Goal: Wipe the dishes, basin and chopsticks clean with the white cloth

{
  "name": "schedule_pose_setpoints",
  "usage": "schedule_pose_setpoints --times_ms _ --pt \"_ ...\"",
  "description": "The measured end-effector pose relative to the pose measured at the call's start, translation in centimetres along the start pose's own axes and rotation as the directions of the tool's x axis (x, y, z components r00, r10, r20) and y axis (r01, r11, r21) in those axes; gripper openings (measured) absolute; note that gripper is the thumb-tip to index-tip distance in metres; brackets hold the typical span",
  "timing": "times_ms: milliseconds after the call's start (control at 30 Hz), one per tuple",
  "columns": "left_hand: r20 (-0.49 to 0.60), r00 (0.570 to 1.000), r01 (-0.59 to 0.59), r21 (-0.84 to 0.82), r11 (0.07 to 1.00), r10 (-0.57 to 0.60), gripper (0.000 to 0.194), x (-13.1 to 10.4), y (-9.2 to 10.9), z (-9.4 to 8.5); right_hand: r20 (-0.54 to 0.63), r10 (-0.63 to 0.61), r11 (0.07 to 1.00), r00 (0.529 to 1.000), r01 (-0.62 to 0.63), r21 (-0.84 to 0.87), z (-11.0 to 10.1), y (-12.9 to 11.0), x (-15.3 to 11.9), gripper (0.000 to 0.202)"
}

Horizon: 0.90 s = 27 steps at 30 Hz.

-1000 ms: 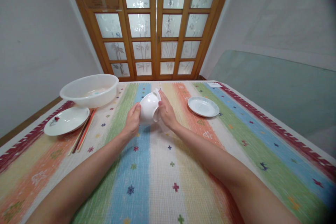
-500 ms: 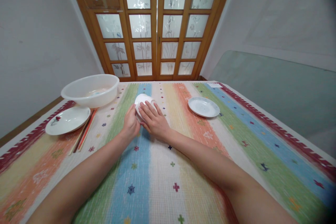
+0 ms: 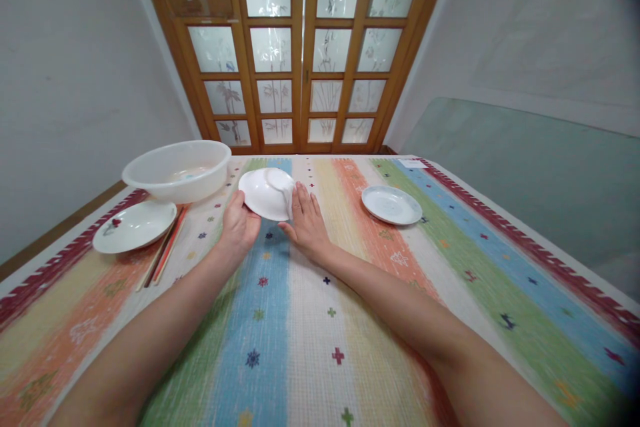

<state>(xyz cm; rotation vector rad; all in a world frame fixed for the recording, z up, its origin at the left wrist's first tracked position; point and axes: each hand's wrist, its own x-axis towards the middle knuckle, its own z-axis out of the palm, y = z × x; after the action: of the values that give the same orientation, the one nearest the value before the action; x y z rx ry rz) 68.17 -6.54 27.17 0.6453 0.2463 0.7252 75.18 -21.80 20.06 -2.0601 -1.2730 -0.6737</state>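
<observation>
Passage right of the forearm; left side obstructed

Tabletop passable at lower right and, right of centre, between right hand and plate. Obstructions: basin, dish and chopsticks at left; raised bowl, left hand mid-frame.

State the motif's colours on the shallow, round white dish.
Red and grey on the dish, in head view.

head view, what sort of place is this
Probably a dining room in a home, though other household rooms are possible: a striped tablecloth, chopsticks lying on it, and wooden doors with decorated glass panes beyond.
</observation>
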Motion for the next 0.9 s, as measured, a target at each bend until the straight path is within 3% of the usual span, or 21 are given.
schedule_pose_setpoints --times_ms 100,267,467,700,900 --pt "-0.012 1.0 0.004 0.007 1.0 -0.004 0.028 -0.1 -0.1 -0.1 -0.029 0.113 0.982 0.993 -0.107 0.154 0.3 0.8 0.0 0.091" --pt "0.014 0.999 0.036 0.059 0.998 -0.037 0.027 0.1 -0.4 -0.6 -0.077 0.238 0.878 0.968 -0.181 0.443 -0.3 2.0 0.7 0.084" --pt "0.116 0.993 0.016 0.143 0.99 -0.033 0.012 0.3 -0.9 -1.4 -0.091 0.361 0.77 0.928 -0.242 0.59 -2.0 2.3 1.6 0.078" --pt "0.191 0.982 -0.066 0.344 0.937 -0.001 0.029 -1.2 -1.4 -1.6 -0.093 0.221 0.851 0.971 -0.145 0.505 -3.5 1.2 1.9 0.066" --pt "0.266 0.964 -0.098 0.412 0.906 -0.017 0.025 -2.3 -1.9 -1.4 -0.009 -0.041 0.976 0.999 0.042 0.212 -4.3 -0.3 1.7 0.064"
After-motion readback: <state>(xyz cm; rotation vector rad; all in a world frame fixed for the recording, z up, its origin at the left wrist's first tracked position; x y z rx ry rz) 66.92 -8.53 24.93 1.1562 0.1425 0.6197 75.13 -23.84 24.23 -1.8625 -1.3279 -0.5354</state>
